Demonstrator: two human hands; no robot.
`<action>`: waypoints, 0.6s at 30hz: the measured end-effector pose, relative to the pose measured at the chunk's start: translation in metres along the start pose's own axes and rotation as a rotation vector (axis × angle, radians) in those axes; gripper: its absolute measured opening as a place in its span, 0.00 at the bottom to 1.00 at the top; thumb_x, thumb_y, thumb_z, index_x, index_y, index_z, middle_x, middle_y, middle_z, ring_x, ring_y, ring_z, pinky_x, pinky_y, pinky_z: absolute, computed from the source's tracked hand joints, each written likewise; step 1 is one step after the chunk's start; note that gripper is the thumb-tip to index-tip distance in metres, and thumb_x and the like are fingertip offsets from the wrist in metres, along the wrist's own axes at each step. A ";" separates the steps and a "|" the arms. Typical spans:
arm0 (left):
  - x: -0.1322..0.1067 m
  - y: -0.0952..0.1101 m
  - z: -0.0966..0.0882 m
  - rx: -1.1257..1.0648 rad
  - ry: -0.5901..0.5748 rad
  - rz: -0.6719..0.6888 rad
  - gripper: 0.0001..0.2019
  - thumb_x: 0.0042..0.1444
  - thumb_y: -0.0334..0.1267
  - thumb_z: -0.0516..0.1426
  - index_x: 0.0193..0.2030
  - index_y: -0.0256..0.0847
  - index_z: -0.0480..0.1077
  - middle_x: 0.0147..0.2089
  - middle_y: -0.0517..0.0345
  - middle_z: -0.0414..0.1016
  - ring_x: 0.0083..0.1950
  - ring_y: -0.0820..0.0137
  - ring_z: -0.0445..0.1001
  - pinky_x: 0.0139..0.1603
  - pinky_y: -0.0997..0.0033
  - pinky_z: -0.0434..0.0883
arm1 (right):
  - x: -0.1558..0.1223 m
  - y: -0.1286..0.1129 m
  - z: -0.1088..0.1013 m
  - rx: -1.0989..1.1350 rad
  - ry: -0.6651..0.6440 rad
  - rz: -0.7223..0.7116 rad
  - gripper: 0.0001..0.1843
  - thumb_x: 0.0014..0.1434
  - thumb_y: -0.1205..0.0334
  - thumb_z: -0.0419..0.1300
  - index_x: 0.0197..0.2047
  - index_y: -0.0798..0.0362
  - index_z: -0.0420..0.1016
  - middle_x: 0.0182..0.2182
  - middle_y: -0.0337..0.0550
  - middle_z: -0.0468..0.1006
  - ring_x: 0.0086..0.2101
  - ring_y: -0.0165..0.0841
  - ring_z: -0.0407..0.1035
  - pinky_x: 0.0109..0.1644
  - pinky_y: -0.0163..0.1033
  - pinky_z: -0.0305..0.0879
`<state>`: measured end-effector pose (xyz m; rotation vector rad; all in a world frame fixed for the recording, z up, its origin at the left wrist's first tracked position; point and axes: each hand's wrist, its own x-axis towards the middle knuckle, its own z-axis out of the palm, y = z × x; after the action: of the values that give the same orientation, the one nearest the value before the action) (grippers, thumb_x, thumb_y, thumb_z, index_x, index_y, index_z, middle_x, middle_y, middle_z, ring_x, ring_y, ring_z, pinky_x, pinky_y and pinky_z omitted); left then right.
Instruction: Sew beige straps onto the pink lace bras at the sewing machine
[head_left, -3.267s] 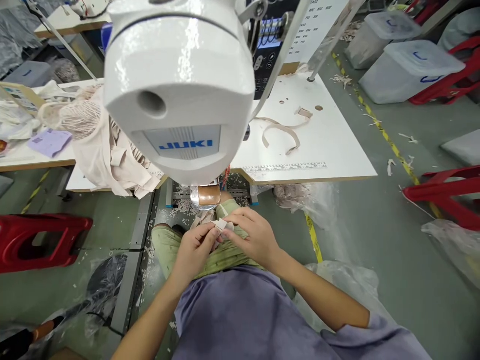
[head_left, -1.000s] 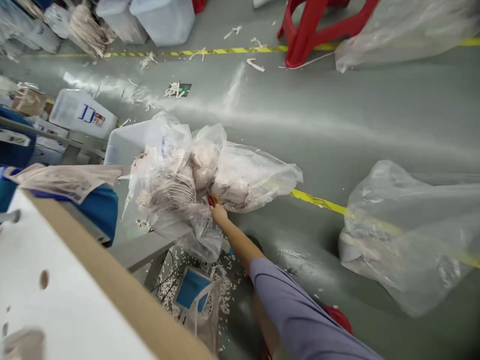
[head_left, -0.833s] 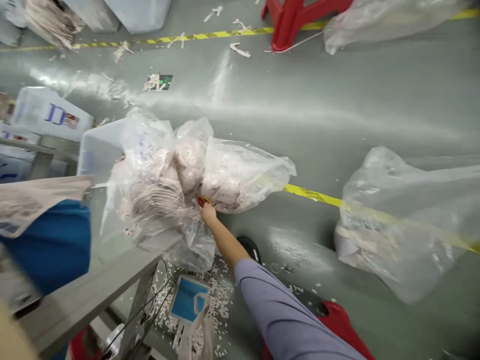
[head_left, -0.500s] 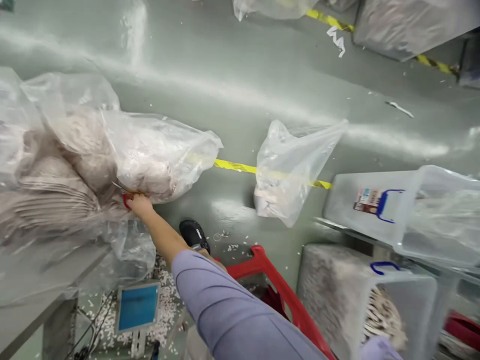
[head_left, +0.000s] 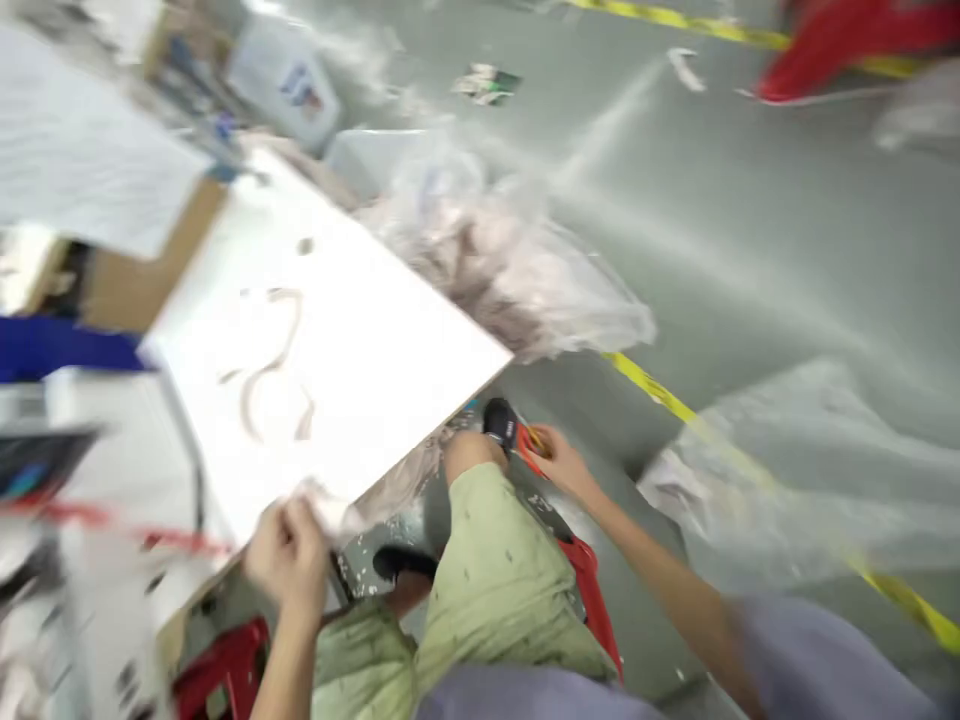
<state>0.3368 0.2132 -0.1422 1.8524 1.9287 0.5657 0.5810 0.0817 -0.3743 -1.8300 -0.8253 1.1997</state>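
The left hand [head_left: 291,555] pinches cloth [head_left: 328,508] (blurred), likely against slipping; farther right, the right hand [head_left: 556,462] has fingers clamped on scissors [head_left: 527,453], apparently by the handles.

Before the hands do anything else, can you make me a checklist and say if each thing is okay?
1. Is the red-handled tool in the right hand? Ok, the fingers are around its handle.
2. Is the tool apart from the black shoe? Cannot tell, they sit close together in the view.
3. Is the pale cloth firmly in the left hand? Cannot tell, it is at the fingertips but blurred.
4. Is the curvy strip apart from the left hand? Ok, it lies on the white tabletop.
5. Is the picture sharp? Not ok, it is blurry.
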 end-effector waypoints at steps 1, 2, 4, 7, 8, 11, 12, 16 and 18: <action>-0.016 -0.012 -0.025 -0.042 0.046 -0.005 0.13 0.66 0.47 0.56 0.44 0.37 0.73 0.44 0.54 0.75 0.43 0.68 0.74 0.45 0.64 0.74 | -0.039 0.000 0.001 -0.006 -0.028 -0.031 0.23 0.55 0.49 0.57 0.51 0.52 0.71 0.48 0.58 0.80 0.48 0.50 0.76 0.52 0.54 0.72; -0.033 -0.022 -0.048 -0.124 0.052 -0.024 0.15 0.66 0.48 0.56 0.38 0.37 0.73 0.38 0.57 0.74 0.39 0.70 0.72 0.42 0.69 0.71 | -0.077 -0.001 0.002 0.024 -0.025 -0.055 0.23 0.55 0.47 0.56 0.50 0.50 0.72 0.48 0.57 0.80 0.48 0.48 0.77 0.51 0.50 0.73; -0.068 -0.043 -0.085 -0.406 -0.067 -0.101 0.18 0.63 0.51 0.57 0.32 0.37 0.72 0.30 0.60 0.70 0.31 0.74 0.66 0.33 0.75 0.64 | -0.147 -0.013 0.005 -0.052 -0.095 -0.133 0.25 0.56 0.46 0.57 0.52 0.51 0.73 0.49 0.55 0.81 0.46 0.47 0.78 0.49 0.49 0.75; -0.122 -0.072 -0.120 -0.787 -0.281 -0.222 0.22 0.55 0.57 0.60 0.30 0.36 0.71 0.26 0.62 0.66 0.23 0.78 0.56 0.25 0.76 0.54 | -0.234 -0.055 0.016 -0.316 -0.172 -0.368 0.25 0.57 0.48 0.60 0.55 0.50 0.73 0.51 0.51 0.80 0.47 0.45 0.78 0.48 0.48 0.76; -0.139 -0.082 -0.128 -0.852 -0.312 -0.236 0.23 0.53 0.58 0.61 0.29 0.36 0.71 0.25 0.62 0.65 0.22 0.78 0.54 0.24 0.76 0.52 | -0.257 -0.073 0.022 -0.391 -0.176 -0.468 0.24 0.58 0.50 0.60 0.55 0.50 0.74 0.51 0.50 0.80 0.48 0.45 0.77 0.49 0.47 0.75; -0.187 -0.114 -0.149 -0.993 -0.354 -0.242 0.23 0.50 0.58 0.62 0.29 0.35 0.71 0.24 0.62 0.64 0.23 0.79 0.54 0.23 0.77 0.51 | -0.309 -0.122 0.048 -0.540 -0.203 -0.729 0.21 0.60 0.55 0.60 0.55 0.49 0.73 0.52 0.48 0.79 0.44 0.40 0.78 0.43 0.42 0.76; -0.200 -0.124 -0.156 -1.028 -0.361 -0.238 0.22 0.50 0.57 0.62 0.30 0.35 0.72 0.25 0.61 0.65 0.23 0.78 0.55 0.23 0.77 0.52 | -0.321 -0.135 0.057 -0.573 -0.221 -0.799 0.20 0.61 0.57 0.60 0.56 0.49 0.72 0.52 0.48 0.79 0.42 0.39 0.79 0.41 0.41 0.76; -0.244 -0.157 -0.182 -1.097 -0.349 -0.194 0.21 0.51 0.56 0.62 0.31 0.36 0.72 0.27 0.61 0.67 0.24 0.78 0.57 0.23 0.77 0.52 | -0.351 -0.163 0.089 -0.666 -0.278 -1.000 0.19 0.62 0.59 0.59 0.56 0.51 0.71 0.52 0.48 0.80 0.47 0.40 0.77 0.45 0.43 0.76; -0.259 -0.167 -0.193 -1.087 -0.354 -0.169 0.20 0.54 0.55 0.61 0.31 0.36 0.73 0.24 0.63 0.64 0.22 0.78 0.54 0.22 0.76 0.49 | -0.359 -0.171 0.099 -0.707 -0.285 -1.047 0.18 0.63 0.58 0.60 0.56 0.51 0.71 0.52 0.49 0.80 0.49 0.41 0.76 0.47 0.45 0.76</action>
<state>0.1006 -0.0543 -0.0698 0.9811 1.1247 0.9061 0.3486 -0.1112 -0.0971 -1.3050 -2.2133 0.4732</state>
